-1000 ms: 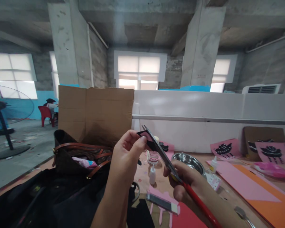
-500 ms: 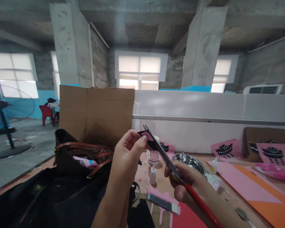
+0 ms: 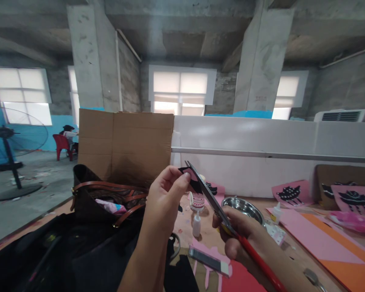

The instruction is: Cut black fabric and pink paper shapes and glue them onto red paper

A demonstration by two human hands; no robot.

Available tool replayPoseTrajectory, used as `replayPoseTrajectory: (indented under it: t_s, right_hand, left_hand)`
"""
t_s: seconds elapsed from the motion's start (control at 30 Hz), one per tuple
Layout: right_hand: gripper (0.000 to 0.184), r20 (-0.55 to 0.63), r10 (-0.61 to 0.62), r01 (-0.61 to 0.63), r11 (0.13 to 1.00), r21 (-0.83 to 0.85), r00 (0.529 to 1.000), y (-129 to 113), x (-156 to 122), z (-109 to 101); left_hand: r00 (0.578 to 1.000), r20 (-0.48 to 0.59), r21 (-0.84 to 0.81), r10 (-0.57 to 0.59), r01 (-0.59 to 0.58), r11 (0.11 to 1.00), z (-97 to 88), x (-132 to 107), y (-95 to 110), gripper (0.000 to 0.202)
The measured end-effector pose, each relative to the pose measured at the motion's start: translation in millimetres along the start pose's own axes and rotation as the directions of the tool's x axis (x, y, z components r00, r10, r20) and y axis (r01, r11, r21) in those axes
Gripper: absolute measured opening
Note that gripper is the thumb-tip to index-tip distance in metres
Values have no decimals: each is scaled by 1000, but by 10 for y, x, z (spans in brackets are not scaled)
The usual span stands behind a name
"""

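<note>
My left hand (image 3: 164, 198) is raised in front of me, thumb and fingers pinched on a small black foam piece (image 3: 192, 182). My right hand (image 3: 237, 233) grips red-handled scissors (image 3: 213, 202). Their blades slant up to the left and meet the black piece at my left fingertips. Both hands hover above a wooden table (image 3: 207, 235). Just below them stand a small glue bottle (image 3: 196, 224) and a steel bowl (image 3: 243, 206).
A dark bag with brown straps (image 3: 106, 198) and black cloth fill the left. A cardboard sheet (image 3: 126, 142) stands behind. Pink and orange foam sheets (image 3: 319, 239), pink cards with black cut-outs (image 3: 288, 192) and a second glue bottle (image 3: 275, 213) lie right. A seated person (image 3: 67, 136) is far left.
Both hands and the scissors hold almost the same pose; the view has drifted slightly to the left.
</note>
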State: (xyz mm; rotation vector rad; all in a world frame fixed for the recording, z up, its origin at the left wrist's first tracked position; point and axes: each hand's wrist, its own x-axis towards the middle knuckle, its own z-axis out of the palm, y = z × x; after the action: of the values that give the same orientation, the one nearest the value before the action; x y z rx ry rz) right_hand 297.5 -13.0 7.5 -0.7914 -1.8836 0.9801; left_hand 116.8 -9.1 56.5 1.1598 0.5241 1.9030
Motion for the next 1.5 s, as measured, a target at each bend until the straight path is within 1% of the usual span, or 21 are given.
replayPoseTrajectory:
  t_s: [0.1, 0.17, 0.27, 0.43, 0.57, 0.8, 0.9, 1.0, 1.1, 1.17, 1.27, 1.33, 1.4, 1.5]
  right_hand:
    - [60, 18, 38, -39, 999, 17, 999, -27, -14, 6]
    - [62, 17, 55, -55, 998, 35, 998, -35, -22, 5]
    - [66, 6, 38, -38, 997, 65, 999, -31, -25, -2]
    - [56, 42, 41, -43, 998, 53, 998, -30, -11, -18]
    - [56, 45, 34, -35, 999, 23, 998, -48, -12, -16]
    - [57, 32, 41, -44, 995, 95, 999, 33, -3, -7]
    - [55, 22, 28, -29, 997, 67, 999, 54, -2, 0]
    - [57, 15, 18, -18, 1000, 0, 1000, 33, -9, 3]
    - [60, 26, -10, 11, 999, -48, 1000, 0, -12, 2]
    - [58, 30, 1, 1, 999, -49, 1000, -24, -16, 3]
    - [62, 23, 18, -17, 1000, -19, 1000, -76, -35, 2]
    - [64, 25, 10, -10, 1000, -19, 1000, -120, -61, -3]
    - [59, 4, -5, 6, 999, -43, 1000, -162, -92, -9]
    - [47, -62, -20, 16, 997, -71, 998, -184, -130, -3]
  left_hand:
    - [1000, -8, 13, 0, 0, 1000, -13, 9, -8, 21]
    - [1000, -7, 7, -4, 4, 1000, -17, 13, -12, 22]
    - [1000, -1, -24, -10, 10, 1000, -12, 10, -10, 23]
    - [1000, 4, -37, -16, 16, 999, 0, 2, 4, 23]
    - [1000, 1, -37, -17, 17, 999, -19, 16, -9, 24]
    - [1000, 1, -16, 4, -3, 1000, -59, 36, -45, 24]
    - [1000, 8, -22, -2, 2, 1000, -60, 38, -43, 23]
    - [999, 29, -3, -14, 15, 1000, -76, 52, -53, 25]
    - [1000, 19, 2, -2, 2, 1000, -99, 68, -70, 24]
    - [1000, 27, 3, -3, 3, 1000, -111, 74, -76, 24]
    - [999, 43, 10, -9, 8, 1000, -112, 70, -66, 25]
    - [999, 35, 5, 0, 0, 1000, -95, 56, -50, 23]
    - [1000, 14, -5, 7, -7, 1000, -75, 43, -36, 21]
    - [1000, -8, -1, 9, -9, 1000, -71, 47, -34, 20]
